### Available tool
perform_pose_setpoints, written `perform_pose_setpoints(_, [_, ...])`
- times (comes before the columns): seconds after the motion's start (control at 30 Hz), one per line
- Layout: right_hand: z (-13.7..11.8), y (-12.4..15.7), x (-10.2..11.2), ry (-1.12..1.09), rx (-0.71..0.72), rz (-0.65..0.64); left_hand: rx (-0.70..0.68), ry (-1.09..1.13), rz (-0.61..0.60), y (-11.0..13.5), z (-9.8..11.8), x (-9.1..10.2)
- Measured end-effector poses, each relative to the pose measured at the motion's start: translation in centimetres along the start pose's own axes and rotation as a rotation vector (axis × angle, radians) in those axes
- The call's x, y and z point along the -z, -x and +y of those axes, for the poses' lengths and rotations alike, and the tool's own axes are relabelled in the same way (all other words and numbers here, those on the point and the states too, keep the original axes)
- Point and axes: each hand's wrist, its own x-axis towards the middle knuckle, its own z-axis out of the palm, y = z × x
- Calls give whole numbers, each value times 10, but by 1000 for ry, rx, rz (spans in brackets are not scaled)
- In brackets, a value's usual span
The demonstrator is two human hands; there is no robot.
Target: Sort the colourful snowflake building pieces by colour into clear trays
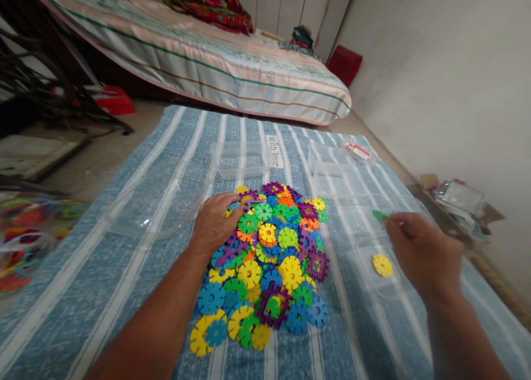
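Observation:
A heaped pile of colourful notched plastic discs (269,247) lies in the middle of the striped cloth, with purple square pieces (274,305) among them. My left hand (215,219) rests against the pile's upper left edge, its fingers laid over the pieces there and partly hidden. In my right hand (423,250), a green notched disc (379,217), seen nearly edge-on, is pinched between thumb and fingers above the clear containers on the right. Below it, a yellow disc (382,265) lies in a small clear tray (375,289).
Clear plastic containers (238,167) (332,181) stand behind the pile, and a large clear one (153,225) lies left. A "With love" card (274,150) and a red-labelled pack (357,151) are at the back. Beyond are a bed (207,64) and a wall (448,81).

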Motion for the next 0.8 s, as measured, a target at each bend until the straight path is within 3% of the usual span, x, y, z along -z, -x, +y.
perform_pose_setpoints(0.1, [4,-4,-9,-21,-15,37,-2,3,-7,0,0,1])
perform_pose_setpoints(0.3, [-35,34,-24,-336,92,-322,-1,-4,-13,1,0,2])
perform_pose_setpoints(0.4, [-57,40,-30,-400,126,-412,-3,-7,-17,1,0,2])
perform_pose_setpoints(0.8, [-128,-21,-80,-216,241,-625,-14,1,-16,3,2,3])
